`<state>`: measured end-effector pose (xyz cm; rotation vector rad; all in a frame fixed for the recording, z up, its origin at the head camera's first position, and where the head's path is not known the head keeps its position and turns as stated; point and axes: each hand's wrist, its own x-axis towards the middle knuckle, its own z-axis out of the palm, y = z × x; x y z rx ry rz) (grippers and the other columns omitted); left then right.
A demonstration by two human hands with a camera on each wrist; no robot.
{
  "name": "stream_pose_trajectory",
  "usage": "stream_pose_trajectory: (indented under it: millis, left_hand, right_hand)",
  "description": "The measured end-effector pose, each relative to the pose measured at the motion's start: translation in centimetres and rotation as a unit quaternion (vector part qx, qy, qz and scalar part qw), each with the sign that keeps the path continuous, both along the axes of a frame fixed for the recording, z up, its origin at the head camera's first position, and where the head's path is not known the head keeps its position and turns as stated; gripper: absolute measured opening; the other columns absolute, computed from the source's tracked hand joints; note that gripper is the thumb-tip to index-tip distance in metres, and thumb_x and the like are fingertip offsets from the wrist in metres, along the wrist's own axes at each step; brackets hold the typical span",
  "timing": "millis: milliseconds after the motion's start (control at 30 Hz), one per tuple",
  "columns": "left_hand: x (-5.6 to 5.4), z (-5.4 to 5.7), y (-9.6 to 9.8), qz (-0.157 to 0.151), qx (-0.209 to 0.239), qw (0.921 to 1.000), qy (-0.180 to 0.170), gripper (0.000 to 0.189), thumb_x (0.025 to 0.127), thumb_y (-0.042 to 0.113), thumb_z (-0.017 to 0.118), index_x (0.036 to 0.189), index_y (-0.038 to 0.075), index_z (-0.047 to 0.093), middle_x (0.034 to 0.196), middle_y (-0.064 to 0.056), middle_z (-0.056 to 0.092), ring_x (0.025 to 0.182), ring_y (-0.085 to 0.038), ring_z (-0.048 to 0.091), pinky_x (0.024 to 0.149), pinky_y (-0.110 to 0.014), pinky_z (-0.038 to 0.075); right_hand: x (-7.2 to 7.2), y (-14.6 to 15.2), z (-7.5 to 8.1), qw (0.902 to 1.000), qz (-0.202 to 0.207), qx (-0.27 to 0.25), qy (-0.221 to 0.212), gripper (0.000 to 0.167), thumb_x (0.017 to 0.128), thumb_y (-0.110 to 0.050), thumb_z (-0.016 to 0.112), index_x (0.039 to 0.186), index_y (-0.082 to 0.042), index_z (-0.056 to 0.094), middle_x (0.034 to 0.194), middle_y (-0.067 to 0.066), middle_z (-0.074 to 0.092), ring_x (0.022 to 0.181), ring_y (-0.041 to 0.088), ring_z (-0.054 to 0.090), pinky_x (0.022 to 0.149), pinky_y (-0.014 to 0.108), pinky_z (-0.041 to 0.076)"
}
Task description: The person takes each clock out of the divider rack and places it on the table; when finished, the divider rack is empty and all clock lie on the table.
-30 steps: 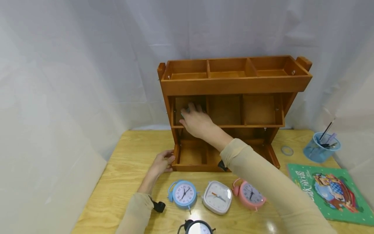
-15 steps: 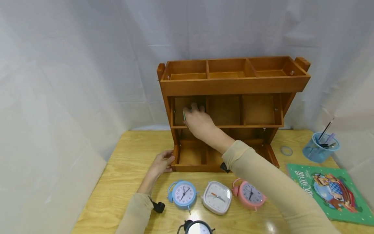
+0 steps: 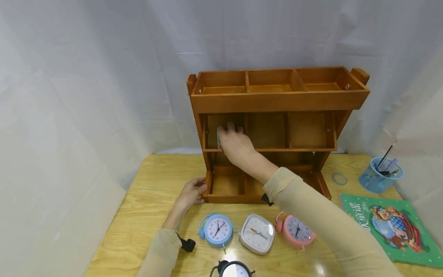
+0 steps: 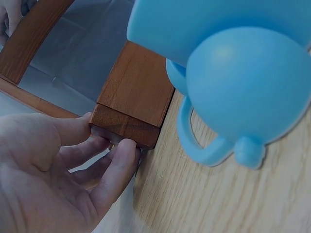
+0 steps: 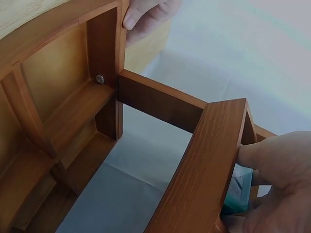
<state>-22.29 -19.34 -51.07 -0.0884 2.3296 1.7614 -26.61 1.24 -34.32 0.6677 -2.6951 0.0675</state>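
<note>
A brown wooden shelf rack (image 3: 277, 100) stands on the table, with three tiers split into compartments. My left hand (image 3: 191, 192) is at its lower left corner, and in the left wrist view the fingertips (image 4: 122, 154) grip the end of the bottom tier (image 4: 131, 97). My right hand (image 3: 236, 145) reaches into the left compartment of the middle tier. There it holds a small teal, box-like thing with a printed face (image 5: 238, 189), mostly hidden by the hand and the tier's front board (image 5: 206, 160).
In front of the rack lie a blue alarm clock (image 3: 219, 230), a white square clock (image 3: 257, 234), a pink alarm clock (image 3: 298, 231) and a black-rimmed clock (image 3: 235, 270). At right are a tape ring (image 3: 340, 178), a blue pen cup (image 3: 380, 179) and a green book (image 3: 391, 227).
My right hand has shifted slightly right and down inside the left middle compartment, and the teal thing now stands more upright. My left hand has stayed at the rack's corner.
</note>
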Motion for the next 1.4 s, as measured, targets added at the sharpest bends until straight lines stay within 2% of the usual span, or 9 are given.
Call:
stream_pose_trajectory:
  millis: [233,433,600,800,933,1067,1200,1300,1400]
  left_hand:
    - [-0.1,0.0,0.1,0.007,0.003,1.0,-0.003,0.048,0.109,0.01,0.055,0.155,-0.002,0.047,0.148,-0.028,0.054,0.114,-0.029,0.064,0.077,-0.03,0.063]
    - [-0.2,0.0,0.1,0.006,0.001,1.0,-0.004,0.048,0.11,0.01,0.054,0.155,-0.002,0.046,0.149,-0.029,0.053,0.118,-0.032,0.063,0.08,-0.033,0.064]
    - [0.0,0.1,0.1,0.002,0.002,1.0,-0.007,0.048,0.11,0.011,0.054,0.155,-0.001,0.046,0.15,-0.028,0.052,0.119,-0.032,0.062,0.081,-0.033,0.064]
    - [0.0,-0.1,0.0,0.006,0.008,1.0,-0.002,0.047,0.109,0.01,0.055,0.154,-0.003,0.047,0.147,-0.029,0.053,0.109,-0.026,0.063,0.076,-0.03,0.063]
    - [-0.1,-0.2,-0.2,0.007,0.01,0.9999,-0.002,0.047,0.109,0.009,0.056,0.154,-0.003,0.048,0.147,-0.028,0.053,0.107,-0.024,0.063,0.074,-0.028,0.061]
    - [0.0,-0.2,-0.2,0.005,0.009,0.9999,-0.002,0.047,0.109,0.009,0.055,0.154,-0.003,0.047,0.147,-0.028,0.052,0.105,-0.023,0.064,0.074,-0.027,0.061]
    - [0.1,0.0,-0.3,0.008,0.008,0.9999,0.001,0.047,0.109,0.008,0.055,0.154,-0.004,0.047,0.146,-0.028,0.053,0.1,-0.02,0.066,0.073,-0.027,0.062]
    - [0.1,0.1,-0.4,0.008,0.008,0.9999,-0.001,0.047,0.109,0.008,0.055,0.154,-0.004,0.047,0.146,-0.028,0.053,0.097,-0.019,0.067,0.073,-0.027,0.061]
    - [0.2,0.2,-0.5,0.005,0.006,1.0,0.0,0.047,0.109,0.008,0.054,0.154,-0.004,0.046,0.146,-0.028,0.052,0.097,-0.019,0.067,0.073,-0.026,0.061]
  right_hand:
    - [0.1,0.2,0.4,0.9991,0.01,-0.035,-0.022,0.058,0.102,-0.029,0.071,0.152,-0.013,0.047,0.143,0.027,0.05,0.102,0.041,0.068,0.066,0.038,0.064]
    - [-0.1,0.5,0.3,0.9987,0.032,-0.035,0.014,0.055,0.102,-0.023,0.071,0.15,-0.014,0.047,0.139,0.026,0.054,0.091,0.038,0.069,0.059,0.037,0.062]
    - [-0.1,0.7,0.1,0.9984,0.036,-0.043,0.01,0.058,0.101,-0.025,0.073,0.151,-0.012,0.049,0.139,0.024,0.054,0.096,0.036,0.069,0.065,0.036,0.064]
    - [0.4,0.9,0.1,0.9962,0.051,-0.067,0.019,0.053,0.1,-0.029,0.073,0.144,-0.008,0.052,0.138,0.022,0.056,0.1,0.035,0.069,0.069,0.037,0.065]
    - [0.8,1.0,0.1,0.9923,0.074,-0.097,0.021,0.048,0.102,-0.028,0.071,0.139,-0.008,0.049,0.13,0.017,0.061,0.098,0.032,0.069,0.068,0.037,0.064]
    - [1.3,1.1,0.3,0.985,0.097,-0.141,0.025,0.046,0.103,-0.028,0.069,0.139,-0.011,0.046,0.118,0.012,0.067,0.094,0.029,0.072,0.067,0.037,0.063]
    - [2.0,1.3,0.7,0.9705,0.121,-0.208,0.016,0.053,0.105,-0.027,0.067,0.152,-0.018,0.045,0.124,0.013,0.068,0.094,0.027,0.073,0.069,0.036,0.063]
    - [2.4,1.4,1.2,0.9554,0.129,-0.265,-0.018,0.052,0.105,-0.025,0.066,0.155,-0.025,0.05,0.131,0.015,0.065,0.102,0.029,0.073,0.078,0.038,0.065]
    - [2.6,1.4,1.6,0.9386,0.124,-0.315,-0.068,0.044,0.105,-0.023,0.066,0.148,-0.024,0.059,0.135,0.015,0.064,0.112,0.031,0.07,0.088,0.042,0.065]
